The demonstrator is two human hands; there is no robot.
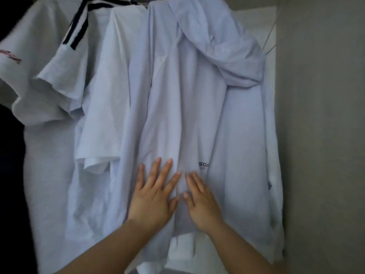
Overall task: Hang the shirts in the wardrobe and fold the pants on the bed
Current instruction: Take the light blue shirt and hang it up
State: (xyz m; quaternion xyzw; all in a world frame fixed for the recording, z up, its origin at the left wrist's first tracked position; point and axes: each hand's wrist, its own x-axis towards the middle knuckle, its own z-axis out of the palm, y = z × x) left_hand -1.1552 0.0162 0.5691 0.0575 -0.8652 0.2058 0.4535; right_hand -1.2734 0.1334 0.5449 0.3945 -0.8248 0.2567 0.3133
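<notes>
Several pale shirts hang side by side in the wardrobe. The nearest is a white hooded shirt (227,119) with small dark lettering, its hood drooping at the upper right. Left of it hangs a white T-shirt (110,107), then a grey shirt with dark stripes (59,80). My left hand (153,196) lies flat on the hooded shirt's lower front, fingers spread. My right hand (201,198) presses flat beside it, thumbs nearly touching. Neither hand grips the cloth. No pants or bed are in view.
A grey wardrobe wall (324,135) rises close on the right. A thin wire hanger (269,39) pokes out at the upper right. The far left of the wardrobe is dark.
</notes>
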